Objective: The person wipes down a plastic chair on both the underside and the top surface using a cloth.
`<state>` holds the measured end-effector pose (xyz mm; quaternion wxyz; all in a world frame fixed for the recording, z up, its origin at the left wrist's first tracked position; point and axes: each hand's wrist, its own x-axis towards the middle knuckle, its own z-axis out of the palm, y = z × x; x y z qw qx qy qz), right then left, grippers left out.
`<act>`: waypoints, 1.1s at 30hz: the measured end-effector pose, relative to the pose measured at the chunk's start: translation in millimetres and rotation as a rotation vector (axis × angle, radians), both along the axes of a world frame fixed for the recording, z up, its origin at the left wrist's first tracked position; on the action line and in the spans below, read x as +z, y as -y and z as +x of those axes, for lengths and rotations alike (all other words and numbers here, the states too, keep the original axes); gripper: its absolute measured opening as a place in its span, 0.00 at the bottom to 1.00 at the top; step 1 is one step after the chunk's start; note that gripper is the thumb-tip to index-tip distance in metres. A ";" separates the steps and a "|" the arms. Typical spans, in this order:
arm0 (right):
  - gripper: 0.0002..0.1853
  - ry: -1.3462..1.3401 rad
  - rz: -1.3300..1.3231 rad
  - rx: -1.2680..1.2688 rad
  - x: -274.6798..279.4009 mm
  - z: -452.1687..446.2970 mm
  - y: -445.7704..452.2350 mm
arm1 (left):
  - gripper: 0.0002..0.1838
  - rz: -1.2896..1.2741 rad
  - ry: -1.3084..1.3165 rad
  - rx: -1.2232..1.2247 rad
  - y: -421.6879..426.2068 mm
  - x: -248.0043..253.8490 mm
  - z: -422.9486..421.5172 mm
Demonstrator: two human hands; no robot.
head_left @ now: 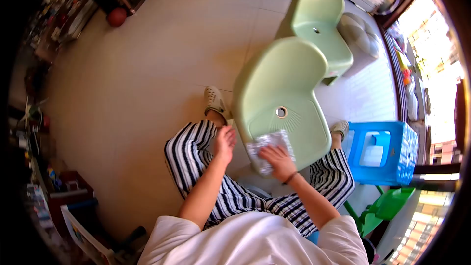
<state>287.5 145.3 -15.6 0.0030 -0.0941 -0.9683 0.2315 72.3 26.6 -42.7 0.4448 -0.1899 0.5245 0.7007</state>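
Observation:
A light green plastic chair (pixel 279 78) with a round hole in its seat stands between my knees. My right hand (pixel 278 161) lies with fingers spread on a silvery grey, crinkled cloth (pixel 270 143), pressing it flat against the front left part of the seat. Beside the chair's left edge, my left hand (pixel 225 141) hangs in the air over my striped trouser leg, fingers apart and holding nothing.
Behind stands a second green chair (pixel 319 29), next to a grey tufted stool (pixel 360 37). At right are a blue plastic stool (pixel 380 152) and a bright green chair (pixel 390 206). A red ball (pixel 117 17) lies on the floor at upper left.

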 end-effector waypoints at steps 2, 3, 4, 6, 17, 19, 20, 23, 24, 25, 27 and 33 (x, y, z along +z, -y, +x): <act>0.35 0.053 0.082 -0.212 -2.7 32.5 -32.7 | 0.26 0.047 0.024 -0.008 -9.5 2.3 7.6; 0.35 0.018 0.165 -0.339 -12.2 47.8 -53.6 | 0.26 0.069 0.021 -0.015 -12.8 1.8 10.3; 0.33 0.018 0.244 -0.456 -14.4 56.0 -73.6 | 0.23 0.084 0.008 -0.008 -13.1 -1.8 11.3; 0.32 0.041 0.338 -0.692 -32.6 66.7 -118.9 | 0.24 0.098 0.006 0.008 -11.7 -3.3 10.5; 0.34 -0.134 0.090 -0.577 -53.7 -114.1 -36.1 | 0.31 0.143 0.060 -0.031 -0.5 -4.6 0.3; 0.33 -0.183 0.124 -0.365 -30.0 -109.7 10.3 | 0.32 0.140 0.070 0.080 -0.8 -8.1 -5.3; 0.31 -0.181 0.177 -0.181 -31.4 -99.3 18.4 | 0.32 0.090 0.042 0.113 -0.3 -12.5 -8.1; 0.31 -0.130 0.086 0.178 -19.3 -59.8 25.2 | 0.33 0.100 -0.041 0.047 4.4 -25.5 -13.5; 0.31 -0.127 0.086 0.159 -16.0 -45.0 25.5 | 0.33 0.103 0.004 0.050 3.3 -19.9 -11.9; 0.32 -0.086 0.076 0.165 -8.8 -29.1 25.9 | 0.33 0.101 0.009 0.027 4.1 -16.8 -9.7; 0.33 -0.039 0.065 0.136 5.6 7.4 29.6 | 0.34 0.105 0.034 -0.037 2.6 -11.8 -4.9; 0.32 -0.045 0.195 -0.390 3.3 83.4 -18.2 | 0.37 0.007 -0.180 -0.550 -0.8 14.2 38.3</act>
